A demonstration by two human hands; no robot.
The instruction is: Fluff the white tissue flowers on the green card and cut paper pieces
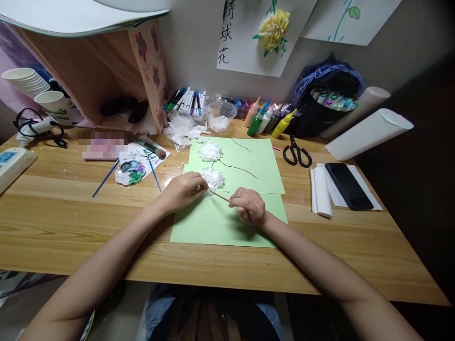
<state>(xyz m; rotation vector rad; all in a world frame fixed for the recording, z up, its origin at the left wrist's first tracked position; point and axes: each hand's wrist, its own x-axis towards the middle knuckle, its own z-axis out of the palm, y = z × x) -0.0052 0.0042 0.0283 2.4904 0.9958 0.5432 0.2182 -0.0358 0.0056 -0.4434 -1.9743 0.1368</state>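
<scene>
The right hand pinches the near end of a thin wooden stick between curled fingers, knuckles up. The stick slants up and left to the left hand, whose fingers close on its far end right beside the nearer white paper flower, a ruffled, crumpled ball. A second such flower sits just beyond it. Both lie on smooth, flat, pale green paper sheets with thin black curved lines drawn on them, spread on the wood-grain worktop. To the left lie a flower-shaped paint palette and blue-handled brushes; to the right, black scissors and a dark phone.
</scene>
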